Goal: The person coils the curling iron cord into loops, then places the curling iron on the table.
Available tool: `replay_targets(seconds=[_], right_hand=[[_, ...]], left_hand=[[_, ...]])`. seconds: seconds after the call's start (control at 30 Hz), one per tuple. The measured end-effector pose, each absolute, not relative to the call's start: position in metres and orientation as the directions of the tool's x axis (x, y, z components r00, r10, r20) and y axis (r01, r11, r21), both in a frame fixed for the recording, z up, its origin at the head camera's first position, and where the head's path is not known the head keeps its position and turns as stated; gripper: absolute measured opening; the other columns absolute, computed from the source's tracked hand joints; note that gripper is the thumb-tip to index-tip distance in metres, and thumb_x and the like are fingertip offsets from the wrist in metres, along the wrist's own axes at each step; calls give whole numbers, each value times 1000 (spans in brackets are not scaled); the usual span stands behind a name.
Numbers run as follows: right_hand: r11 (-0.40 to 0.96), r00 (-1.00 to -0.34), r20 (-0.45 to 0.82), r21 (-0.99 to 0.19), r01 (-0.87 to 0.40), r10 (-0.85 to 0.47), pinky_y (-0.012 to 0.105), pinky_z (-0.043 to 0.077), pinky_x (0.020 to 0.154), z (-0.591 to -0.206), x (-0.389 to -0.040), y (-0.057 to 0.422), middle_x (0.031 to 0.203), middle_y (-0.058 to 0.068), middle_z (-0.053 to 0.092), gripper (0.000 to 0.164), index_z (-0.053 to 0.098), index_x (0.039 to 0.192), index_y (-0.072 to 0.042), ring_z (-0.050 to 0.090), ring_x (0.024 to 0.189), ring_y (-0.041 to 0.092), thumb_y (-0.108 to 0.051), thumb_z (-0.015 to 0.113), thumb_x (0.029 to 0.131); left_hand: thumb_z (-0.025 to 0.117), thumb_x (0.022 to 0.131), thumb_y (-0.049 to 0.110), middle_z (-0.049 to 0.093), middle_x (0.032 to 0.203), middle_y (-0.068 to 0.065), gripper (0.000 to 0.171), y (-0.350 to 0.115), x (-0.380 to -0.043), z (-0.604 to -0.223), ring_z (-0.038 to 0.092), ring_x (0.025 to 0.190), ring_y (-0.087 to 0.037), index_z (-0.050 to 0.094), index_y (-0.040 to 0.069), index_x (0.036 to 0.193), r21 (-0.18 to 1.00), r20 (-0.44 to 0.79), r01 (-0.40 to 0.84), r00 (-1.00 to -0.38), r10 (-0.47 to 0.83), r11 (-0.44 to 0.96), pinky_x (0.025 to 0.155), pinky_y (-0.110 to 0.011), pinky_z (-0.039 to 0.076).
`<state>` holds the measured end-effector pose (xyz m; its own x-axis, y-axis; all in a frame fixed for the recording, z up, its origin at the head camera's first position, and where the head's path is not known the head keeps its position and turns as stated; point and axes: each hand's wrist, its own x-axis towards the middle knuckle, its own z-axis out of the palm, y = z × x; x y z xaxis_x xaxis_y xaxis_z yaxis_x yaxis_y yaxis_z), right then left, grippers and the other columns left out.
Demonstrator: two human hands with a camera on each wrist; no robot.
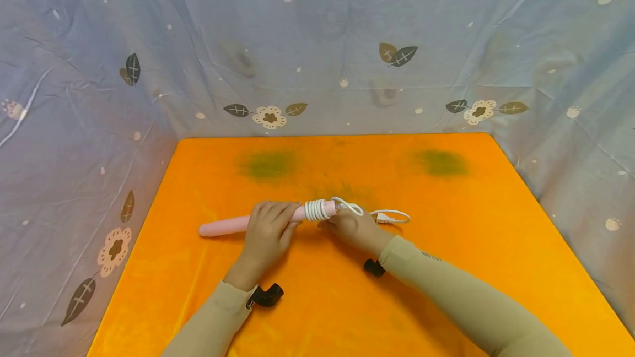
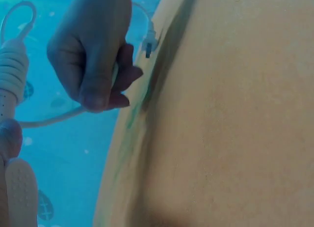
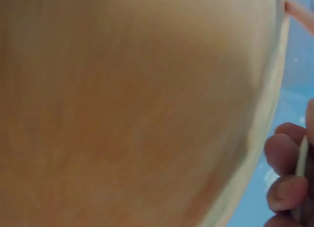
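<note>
A pink stick-shaped appliance, seemingly a curling iron (image 1: 225,227), lies slantwise across the middle of the head view. My left hand (image 1: 268,230) grips it around the middle. White cord (image 1: 315,210) is wound in several turns about its right end. Between thumb and fingers, my right hand (image 1: 354,227) pinches a length of this cord, which the left wrist view shows running taut from the wand to the fingers (image 2: 95,97). Past the right hand dangles the loose end with a white plug (image 1: 383,217). In the right wrist view, curled fingertips (image 3: 287,192) hold the cord (image 3: 302,156).
An orange cloth-covered table (image 1: 317,313) lies under the hands. Patterned grey-blue curtains (image 1: 317,43) enclose its back and both sides. Black wrist mounts (image 1: 268,295) sit beneath both wrists.
</note>
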<state>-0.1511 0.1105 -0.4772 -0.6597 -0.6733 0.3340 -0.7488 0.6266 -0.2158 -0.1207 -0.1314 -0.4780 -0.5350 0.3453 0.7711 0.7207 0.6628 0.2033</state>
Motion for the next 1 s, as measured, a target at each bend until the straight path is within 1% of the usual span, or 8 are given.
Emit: replay_targets(seconds=[0.1,0.17,0.3,0.47,0.57,0.77,0.9,1.0], right_hand=[[577,-556,349,-51,-815,-754,22,49,66,-476,-146,106,82,-4,63,7,69,92,-15,56,72,9,-21,72,89],[572,-533,345,15,-820,-772,19,45,56,-472,-140,103,73,-5,60,9,67,85,-15,51,62,6,-22,71,89],[590,-569,319,-38,-807,-758,21,36,44,-463,-132,101,60,-6,48,23,58,74,-17,40,51,5,-27,67,92],[559,-526,321,14,-829,-788,23,31,43,-455,-127,106,59,-7,37,27,49,74,-14,32,49,6,-22,67,92],[538,-497,338,34,-842,-799,22,30,42,-451,-123,109,59,-7,36,27,48,74,-13,32,49,6,-20,69,91],[511,-445,363,106,-853,-819,23,37,42,-445,-115,101,57,-6,40,28,49,75,-12,41,48,7,-23,70,91],[517,-452,341,127,-847,-824,23,37,42,-438,-108,91,56,-6,38,30,48,73,-13,41,48,7,-26,67,93],[511,-458,323,98,-854,-828,22,35,43,-425,-103,85,58,-7,36,30,47,74,-13,39,49,7,-26,64,95]], left_hand=[[70,88,22,67,106,-6,36,-131,-122,-478,59,91,-28,67,8,122,207,765,712,-545,342,671,87,-46,41],[69,89,22,66,106,-6,37,-131,-122,-476,59,91,-29,66,10,124,208,758,703,-555,342,680,86,-46,41],[70,89,19,65,106,-6,41,-130,-122,-471,58,91,-29,64,14,129,227,727,666,-601,332,711,85,-47,40],[72,88,18,64,106,-7,42,-131,-126,-465,57,95,-30,64,16,129,254,682,611,-663,309,750,84,-47,39],[73,87,18,64,106,-7,43,-132,-128,-464,57,96,-30,64,16,129,250,666,598,-677,314,761,84,-47,39],[75,85,17,67,104,-7,41,-132,-132,-468,59,95,-29,66,10,124,247,644,594,-691,329,766,86,-47,40],[74,86,18,68,105,-9,38,-130,-133,-472,60,96,-30,65,6,121,241,616,588,-708,346,772,89,-47,40],[74,86,18,68,106,-9,38,-130,-135,-475,60,96,-30,65,6,121,239,598,578,-721,351,780,91,-46,40]])
